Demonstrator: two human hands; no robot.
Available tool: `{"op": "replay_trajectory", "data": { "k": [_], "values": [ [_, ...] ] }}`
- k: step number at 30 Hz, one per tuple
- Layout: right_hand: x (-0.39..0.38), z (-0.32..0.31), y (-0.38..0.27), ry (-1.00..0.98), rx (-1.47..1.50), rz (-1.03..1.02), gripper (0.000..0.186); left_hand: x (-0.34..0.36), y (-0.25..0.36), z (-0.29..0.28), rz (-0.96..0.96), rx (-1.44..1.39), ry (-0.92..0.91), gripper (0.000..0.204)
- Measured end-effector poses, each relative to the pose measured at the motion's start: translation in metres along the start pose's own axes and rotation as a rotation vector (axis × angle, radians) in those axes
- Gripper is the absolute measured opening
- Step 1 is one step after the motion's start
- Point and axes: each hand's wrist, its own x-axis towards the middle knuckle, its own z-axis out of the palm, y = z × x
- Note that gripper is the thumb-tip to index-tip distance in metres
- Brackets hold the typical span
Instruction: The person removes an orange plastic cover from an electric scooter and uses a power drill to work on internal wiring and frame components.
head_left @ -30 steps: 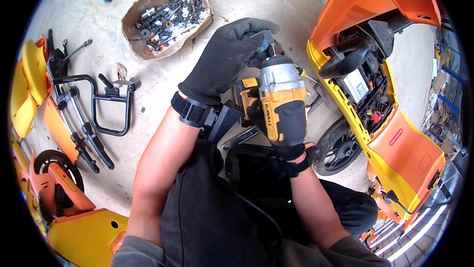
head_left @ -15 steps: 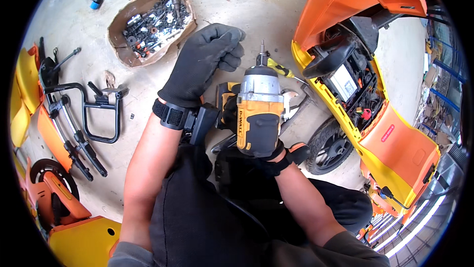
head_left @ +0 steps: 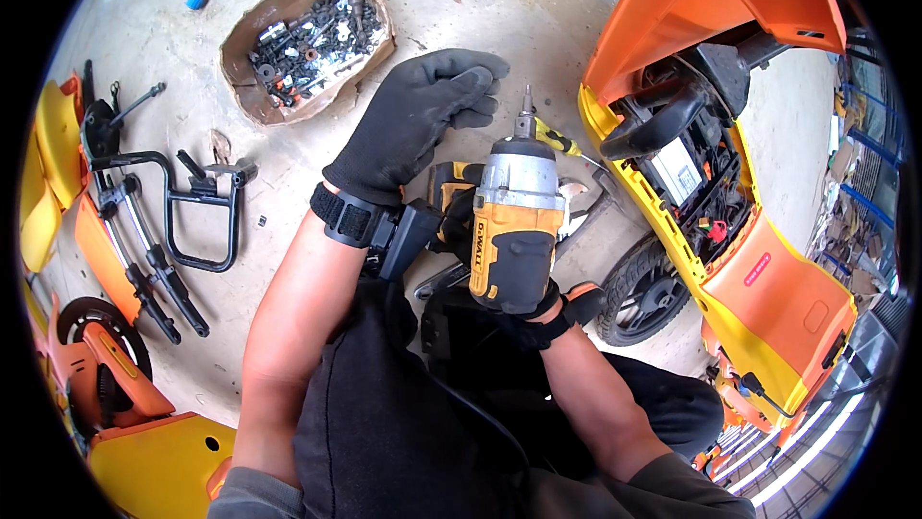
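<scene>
My right hand [head_left: 458,222], in a dark glove, is wrapped round the handle of a yellow-and-black cordless impact driver [head_left: 516,241]; the tool's body covers most of that hand. A short bit [head_left: 526,102] sticks out of the driver's nose, away from me. Beside the nose, to its left, my left hand [head_left: 413,116] hangs in a dark grey glove with its fingers curled and the thumb pressed over them. Whatever it may hold is hidden. Just beyond the driver lies a yellow-handled screwdriver [head_left: 557,138] on the floor.
A torn cardboard box [head_left: 243,87] of mixed screws and small parts stands ahead. To the right lies an orange-and-yellow scooter body [head_left: 759,274] near a black-tyred wheel [head_left: 642,290]. Fork tubes [head_left: 144,250], a black tubular frame [head_left: 204,197] and yellow panels [head_left: 163,466] lie left.
The view has shifted a little, so most things sit slightly farther right. Left hand and driver keep nearly the same places relative to each other, and the left fingers stay curled.
</scene>
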Motion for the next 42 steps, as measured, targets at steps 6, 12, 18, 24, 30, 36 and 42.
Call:
{"op": "replay_trajectory", "data": {
  "k": [6,12,18,24,30,36,42],
  "values": [
    [-0.01,0.017,-0.008,0.042,0.106,0.057,0.051,0.005,-0.001,0.014,-0.082,-0.229,-0.002,0.03],
    [-0.01,0.025,-0.004,-0.118,0.144,0.003,0.05,0.005,-0.012,0.003,-0.095,-0.325,-0.036,0.03],
    [-0.004,0.027,0.0,-0.066,0.125,0.028,0.049,-0.001,0.005,0.0,0.016,0.044,-0.048,0.028],
    [0.011,-0.002,0.024,0.002,-0.061,-0.108,0.057,-0.011,0.006,0.0,0.66,1.278,-0.116,0.039],
    [-0.002,0.039,0.011,0.127,-1.262,-0.548,0.041,-0.015,-0.017,-0.024,0.436,1.035,-0.077,0.045],
    [0.007,0.054,0.022,0.151,-1.338,-0.512,0.041,-0.017,-0.016,-0.019,0.076,0.236,0.07,0.028],
    [-0.006,0.064,0.006,0.172,-1.492,-0.591,0.039,-0.015,-0.007,0.008,-0.1,-0.048,0.052,0.024]
  ]
}}
